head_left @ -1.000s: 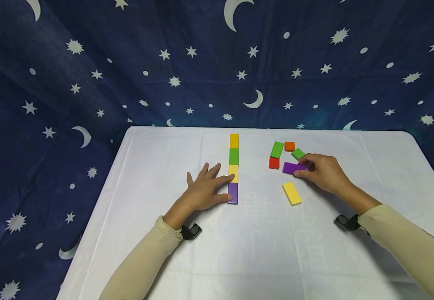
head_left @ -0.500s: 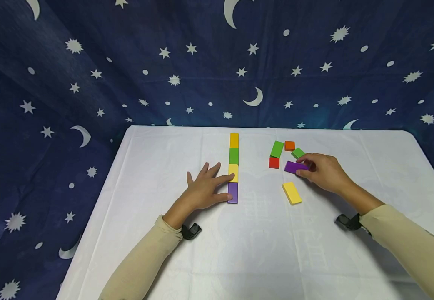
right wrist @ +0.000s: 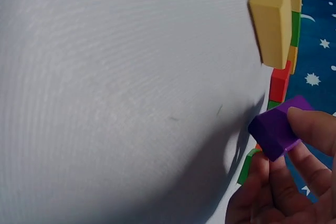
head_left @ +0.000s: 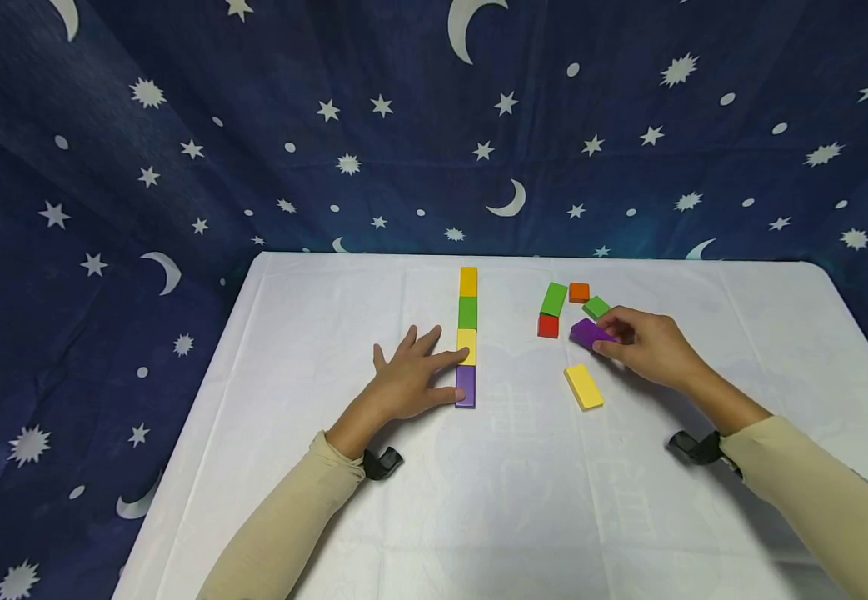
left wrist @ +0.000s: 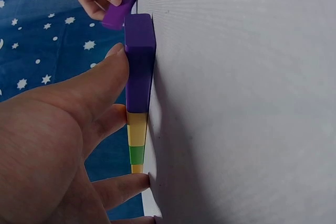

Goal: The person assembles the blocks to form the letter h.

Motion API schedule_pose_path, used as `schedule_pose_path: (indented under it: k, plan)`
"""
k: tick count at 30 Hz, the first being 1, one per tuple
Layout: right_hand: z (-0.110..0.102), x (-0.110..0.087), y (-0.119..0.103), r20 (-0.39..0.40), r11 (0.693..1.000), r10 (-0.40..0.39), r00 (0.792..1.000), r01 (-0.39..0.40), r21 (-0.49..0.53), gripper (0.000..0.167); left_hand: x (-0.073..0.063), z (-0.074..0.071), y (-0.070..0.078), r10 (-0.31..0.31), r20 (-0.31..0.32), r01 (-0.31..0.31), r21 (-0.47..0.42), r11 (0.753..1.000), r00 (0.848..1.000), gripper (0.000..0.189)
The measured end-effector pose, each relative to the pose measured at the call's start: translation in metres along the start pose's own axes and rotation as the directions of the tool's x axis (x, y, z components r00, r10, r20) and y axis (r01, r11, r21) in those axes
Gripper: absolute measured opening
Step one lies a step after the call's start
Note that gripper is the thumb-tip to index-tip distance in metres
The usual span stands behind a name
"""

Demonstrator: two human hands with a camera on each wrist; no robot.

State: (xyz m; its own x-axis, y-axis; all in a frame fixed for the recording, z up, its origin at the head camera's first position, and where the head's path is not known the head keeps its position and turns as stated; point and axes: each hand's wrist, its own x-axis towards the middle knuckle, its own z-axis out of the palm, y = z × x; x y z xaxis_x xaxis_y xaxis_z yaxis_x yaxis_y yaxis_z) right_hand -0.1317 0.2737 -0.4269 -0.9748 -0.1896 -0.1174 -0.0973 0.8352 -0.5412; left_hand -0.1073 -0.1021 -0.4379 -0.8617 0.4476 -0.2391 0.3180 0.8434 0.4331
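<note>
My left hand (head_left: 404, 383) lies with spread fingers beside a straight row of blocks. Its thumb touches the purple block (head_left: 466, 379) at the near end, and its index finger rests on the pale yellow block (head_left: 467, 337). Beyond these, the row goes on with a green block (head_left: 467, 312) and a darker yellow block (head_left: 468, 282). On the right, my right hand (head_left: 647, 346) pinches a second purple block (right wrist: 281, 127) between thumb and fingers. In the right wrist view that block is tilted and appears raised off the table.
Near the right hand lie a loose yellow block (head_left: 584, 387), a red block (head_left: 548, 326) touching a green one (head_left: 554, 299), an orange block (head_left: 579, 292) and a small green block (head_left: 596, 307). The white-covered table (head_left: 509, 500) meets a starry dark blue cloth (head_left: 404, 183) behind.
The purple block in my right hand has turned over somewhat and shifted slightly to the right. My left hand and the row have stayed where they were.
</note>
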Motion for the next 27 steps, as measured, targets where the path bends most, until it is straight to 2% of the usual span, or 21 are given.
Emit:
schedule_pose_path:
  k: [7, 12, 16, 27]
  plan:
    - [0.002, -0.005, -0.005, 0.004, 0.996, 0.031, 1.0, -0.031, 0.086, 0.033, -0.001, 0.0, 0.0, -0.011, 0.005, 0.011, -0.005, 1.0, 1.0, 0.066]
    - [0.003, -0.008, -0.011, 0.042, 0.986, 0.039, 0.998, -0.045, 0.162, 0.051, -0.001, 0.002, -0.001, -0.014, 0.001, 0.014, -0.005, 1.0, 1.0, 0.066]
    - [0.005, -0.01, -0.016, 0.051, 0.985, 0.023, 0.998, -0.032, 0.172, 0.065, 0.0, 0.002, -0.001, -0.015, -0.003, 0.015, -0.004, 1.0, 1.0, 0.066]
    - [0.011, -0.012, -0.032, 0.081, 0.974, 0.043, 0.996, -0.06, 0.22, 0.043, -0.001, 0.001, -0.002, -0.015, 0.002, 0.015, -0.004, 1.0, 1.0, 0.067]
